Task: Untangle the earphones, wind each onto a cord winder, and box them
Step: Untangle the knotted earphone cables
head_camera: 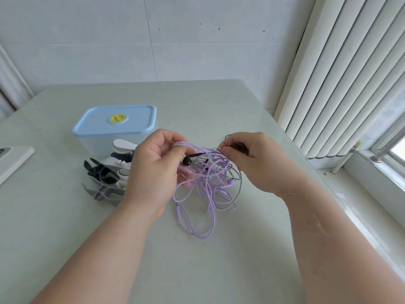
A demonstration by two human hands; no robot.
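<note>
Tangle (206, 178) of lilac, grey-green and black earphone cords hangs between both hands above mid-worktop (197, 270), its lowest loops trailing onto the surface at 6 o'clock. Risk, as judged: pulling the hands apart from here would likely cinch the knot tighter rather than free it, since the cords cross densely in the middle. A hard tug could also strain the thin wire at a plug or bud. Loose loops dragging on the worktop may snag one another. Winders (105, 174) lie in a heap at 9 o'clock of the tangle, close to the left wrist, so a sweep of that arm could scatter them. Box (114, 128), lid on, sits at 10 o'clock behind the winders and must be opened before anything goes in. Left hand (157, 165): fingers curled, lilac strands looped over the forefinger and pinched, black bud (187, 161) against the fingers. Right hand (252, 160): closed narrow, thumb and fingers pinching at the tangle's 1 o'clock edge, a dark bunch of cord tucked in the curl. Which cord it holds, cannot tell.
</note>
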